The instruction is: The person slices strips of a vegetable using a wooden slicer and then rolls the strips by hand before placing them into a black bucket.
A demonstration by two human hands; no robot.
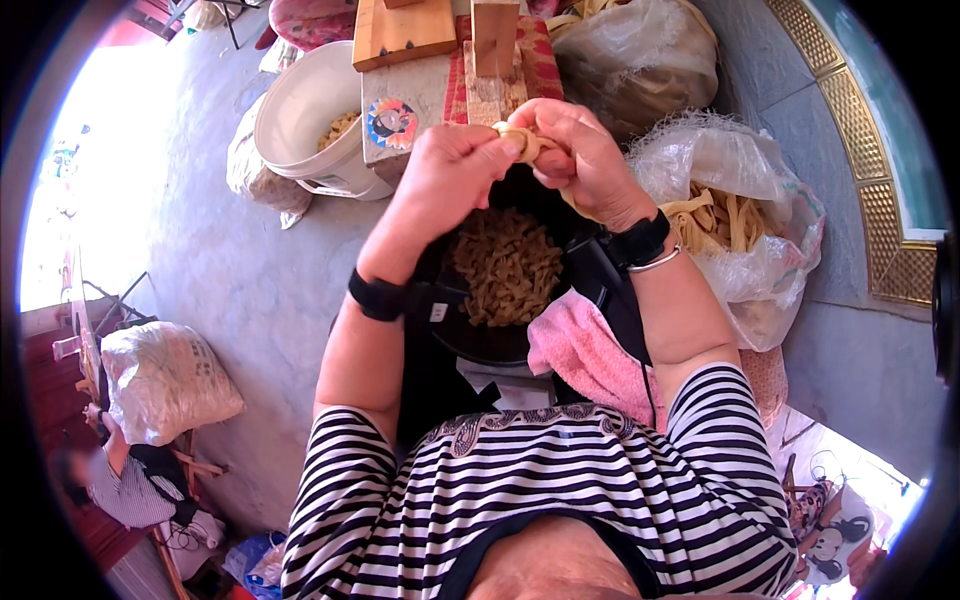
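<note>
My left hand (452, 172) and my right hand (588, 158) meet above a dark basin (480, 345). Between them they pinch a pale yellow, pliable strip (518, 140), looped into what looks like a knot. Part of the strip hangs below my right palm, and the fingers cover some of it. Beneath my hands, the basin holds a heap of short brownish-yellow pieces (505, 268). Just beyond the hands stands an upright wooden block (494, 40) on a wooden board (495, 98).
A white bucket (275, 115) with some yellowish pieces stands at the left. An opened plastic bag (785, 200) of long strips lies at the right, behind it another full bag (640, 60). A pink towel (595, 355) rests by my lap. Another person (130, 490) sits far left.
</note>
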